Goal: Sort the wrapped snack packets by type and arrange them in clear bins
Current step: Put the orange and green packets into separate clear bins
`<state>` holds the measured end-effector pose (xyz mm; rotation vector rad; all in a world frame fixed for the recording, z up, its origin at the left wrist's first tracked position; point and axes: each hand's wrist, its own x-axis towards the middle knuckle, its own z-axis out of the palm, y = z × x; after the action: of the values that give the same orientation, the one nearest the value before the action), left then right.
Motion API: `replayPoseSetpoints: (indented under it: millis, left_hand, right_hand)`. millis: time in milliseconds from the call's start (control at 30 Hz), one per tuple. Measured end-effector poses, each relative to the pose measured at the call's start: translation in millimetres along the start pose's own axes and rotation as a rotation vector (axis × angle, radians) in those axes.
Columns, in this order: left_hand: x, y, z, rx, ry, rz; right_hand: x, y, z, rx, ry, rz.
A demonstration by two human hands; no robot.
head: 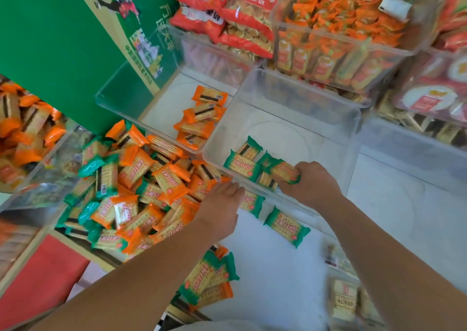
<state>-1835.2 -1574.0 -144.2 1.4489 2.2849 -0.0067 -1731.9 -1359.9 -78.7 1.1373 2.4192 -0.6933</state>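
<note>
right hand (312, 186) has fingers curled round a green plastic-wrapped rectangular cracker packet (284, 171): probably light, slippery, crushable, so grip its flat sides. left hand (222, 205) fingers, can't tell.

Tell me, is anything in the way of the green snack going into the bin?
Nothing visible is. The right hand already holds the green packet inside the clear bin, low over its floor, right beside the other green packets lying there.
</note>
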Motion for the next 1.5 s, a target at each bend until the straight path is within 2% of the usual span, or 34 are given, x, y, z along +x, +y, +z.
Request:
replayPoseSetpoints:
  millis: [133, 167, 267, 300, 400, 500, 600, 733, 800, 900, 1000, 1067, 1133, 1200, 1233, 1367, 1433, 1467, 1500]
  left_hand:
    - [2, -4, 17, 0.17, 0.002, 0.02]
    - [0, -6, 23, 0.173, 0.018, 0.041]
    - [-8, -8, 34, 0.086, 0.095, 0.061]
    - [-12, -7, 34, 0.031, 0.114, 0.049]
    - [-33, -1, 21, -0.219, 0.217, -0.033]
    - [-67, 2, -1, -0.541, 0.343, -0.101]
    - [-93, 2, -31, -0.605, 0.477, -0.064]
    - [-63, 9, -88, -0.577, 0.619, -0.084]
    - [-29, 10, -103, -0.466, 0.619, -0.08]
    - [14, 6, -107, -0.274, 0.492, -0.109]
    - [22, 3, -94, -0.284, 0.368, -0.071]
    - [6, -2, -83, -0.384, 0.434, -0.027]
    - [-25, -9, -70, -0.467, 0.577, -0.04]
    - [-66, -15, -53, -0.528, 0.671, -0.089]
    - [-88, -18, -41, -0.562, 0.667, -0.131]
    - [-164, -29, 12, -0.683, 0.48, -0.406]
    - [-193, -34, 35, -0.722, 0.428, -0.532]
    - [-205, -35, 45, -0.74, 0.425, -0.57]
    - [-214, -35, 54, -0.755, 0.43, -0.596]
  right_hand:
    - [-9, 0, -7, 0.023, -0.011, -0.024]
    - [-17, 1, -7, 0.076, 0.078, -0.049]
    - [-60, 6, 2, 0.348, 0.515, -0.259]
    - [-77, 8, 10, 0.442, 0.552, -0.296]
    - [-110, 21, 62, 0.499, 0.453, -0.334]
    - [-105, 46, 129, 0.208, 0.409, -0.299]
    - [-89, 57, 161, -0.042, 0.342, -0.278]
    - [-72, 63, 161, -0.078, 0.417, -0.271]
    - [-69, 64, 157, -0.005, 0.394, -0.218]
    - [-80, 51, 144, 0.212, 0.3, -0.218]
    - [-112, 19, 102, 0.54, 0.266, -0.244]
    - [-129, -5, 59, 0.8, 0.244, -0.201]
    - [-127, -22, 23, 0.875, 0.335, -0.21]
    - [-106, -33, 3, 0.81, 0.437, -0.267]
    - [-92, -37, -1, 0.74, 0.457, -0.279]
    - [-34, -43, 9, 0.289, 0.326, -0.224]
    - [-24, -50, 22, 0.21, 0.245, -0.195]
    - [-26, -53, 29, 0.184, 0.274, -0.215]
    - [-32, -58, 35, 0.155, 0.373, -0.285]
